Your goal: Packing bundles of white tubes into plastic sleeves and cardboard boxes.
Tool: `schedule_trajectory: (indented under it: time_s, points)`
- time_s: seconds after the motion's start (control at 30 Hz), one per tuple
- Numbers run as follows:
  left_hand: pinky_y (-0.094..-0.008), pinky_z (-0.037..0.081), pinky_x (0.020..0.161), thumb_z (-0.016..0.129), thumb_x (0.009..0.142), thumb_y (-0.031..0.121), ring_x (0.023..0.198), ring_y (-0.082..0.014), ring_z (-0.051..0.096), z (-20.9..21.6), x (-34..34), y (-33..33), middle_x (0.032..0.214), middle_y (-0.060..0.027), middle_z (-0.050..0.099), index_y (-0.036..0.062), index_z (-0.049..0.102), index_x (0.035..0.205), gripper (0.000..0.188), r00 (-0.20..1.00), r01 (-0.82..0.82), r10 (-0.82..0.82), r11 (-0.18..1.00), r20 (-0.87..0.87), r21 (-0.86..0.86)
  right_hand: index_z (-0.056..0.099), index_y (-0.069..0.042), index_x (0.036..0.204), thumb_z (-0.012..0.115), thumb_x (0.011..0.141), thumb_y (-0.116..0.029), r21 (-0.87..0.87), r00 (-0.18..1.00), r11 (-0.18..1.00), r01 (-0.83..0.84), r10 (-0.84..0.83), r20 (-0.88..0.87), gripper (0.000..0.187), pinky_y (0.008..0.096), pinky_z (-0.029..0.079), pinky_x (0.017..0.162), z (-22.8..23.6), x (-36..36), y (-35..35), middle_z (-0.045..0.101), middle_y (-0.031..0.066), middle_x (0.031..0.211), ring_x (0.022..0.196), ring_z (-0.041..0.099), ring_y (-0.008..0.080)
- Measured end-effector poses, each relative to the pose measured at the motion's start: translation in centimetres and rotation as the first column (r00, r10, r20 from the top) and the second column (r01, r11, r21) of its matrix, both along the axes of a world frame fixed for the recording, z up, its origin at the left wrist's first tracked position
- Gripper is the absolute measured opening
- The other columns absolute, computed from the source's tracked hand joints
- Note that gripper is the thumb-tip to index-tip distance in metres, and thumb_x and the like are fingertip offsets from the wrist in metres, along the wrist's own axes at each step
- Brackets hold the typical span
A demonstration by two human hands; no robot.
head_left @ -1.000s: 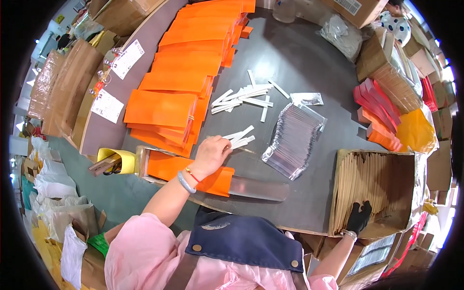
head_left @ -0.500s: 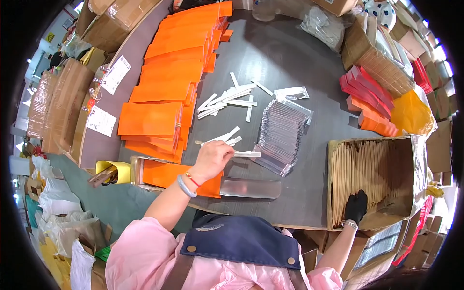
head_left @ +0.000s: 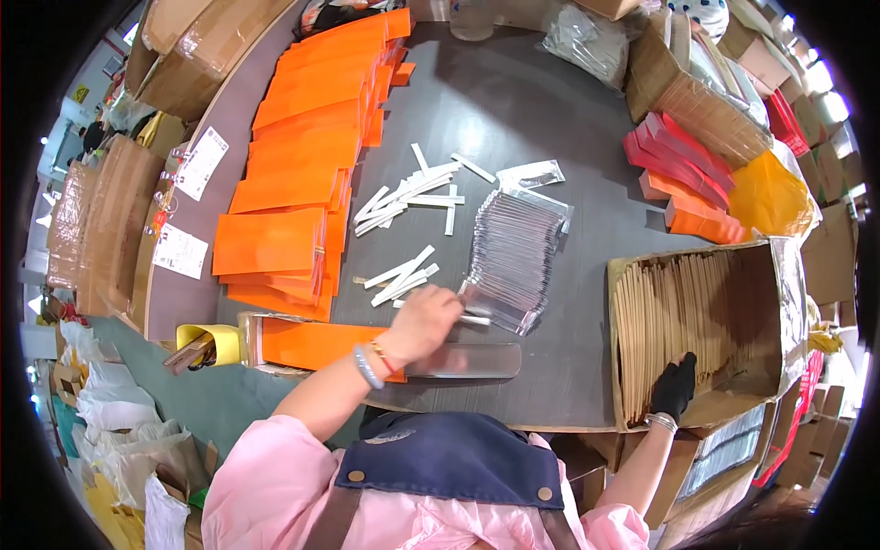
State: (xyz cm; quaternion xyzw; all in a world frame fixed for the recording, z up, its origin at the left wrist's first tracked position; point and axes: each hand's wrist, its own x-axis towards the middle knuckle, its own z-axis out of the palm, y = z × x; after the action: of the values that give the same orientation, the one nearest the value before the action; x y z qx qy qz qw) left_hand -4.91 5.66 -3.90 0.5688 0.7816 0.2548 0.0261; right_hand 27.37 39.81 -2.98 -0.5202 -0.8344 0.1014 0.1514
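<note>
My bare left hand [head_left: 426,321] is low over the dark table, its fingers bent down by the near left edge of a row of clear plastic packets [head_left: 513,252]. The end of a white strip [head_left: 476,320] shows just right of the fingertips. Motion blur and the back of the hand hide whether the fingers grip it. Loose white strips [head_left: 401,277] lie behind the hand, and a larger heap [head_left: 408,200] sits farther back. My right hand [head_left: 674,390], in a black glove, reaches into a cardboard box, fingers closed at the near edge of a tight row of brown cards [head_left: 660,321].
Overlapping orange envelopes [head_left: 284,183] line the left side. A box with an orange sheet [head_left: 307,346] and a clear curved plastic piece [head_left: 477,360] lie at the front edge. Red envelopes [head_left: 683,160] lie behind the open cardboard box [head_left: 701,254]. A yellow holder [head_left: 227,344] hangs front left.
My left hand has moved right and slightly nearer, toward the clear packets, and the white strip by its fingertips has shifted the same way. My gloved hand stays at the brown cards.
</note>
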Motion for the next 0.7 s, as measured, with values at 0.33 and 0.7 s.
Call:
schedule_trajectory:
  time_s: [0.33, 0.7]
  points:
    - [-0.0403, 0.044, 0.084, 0.071, 0.076, 0.015, 0.103, -0.0272, 0.052, 0.4, 0.0, 3.4, 0.105, -0.0063, 0.055, 0.0094, 0.061, 0.101, 0.027, 0.999, -0.040, 0.040, 0.999, -0.021, 0.004, 0.052, 0.000, 0.100, 0.047, 0.101, -0.014, -0.117, 0.796, 0.990, -0.075, -0.012, -0.606, 0.015, 0.0312, 0.046, 0.077, 2.5, -3.4, -4.3, 0.058, 0.0077, 0.091, 0.083, 0.056, 0.0183]
    - [-0.0389, 0.042, 0.083, 0.079, 0.069, 0.016, 0.086, -0.0238, 0.058, 5.5, 1.3, -1.1, 0.086, -0.0048, 0.061, 0.0110, 0.062, 0.079, 0.021, 0.719, 0.007, 0.211, 0.950, 0.663, -0.311, 0.066, -0.004, 0.106, 0.057, 0.094, -0.005, -0.306, 0.717, 0.654, -0.692, 0.577, -0.391, 0.015, 0.0294, 0.045, 0.071, 3.7, -9.8, -12.8, 0.058, 0.0084, 0.085, 0.076, 0.057, 0.0203]
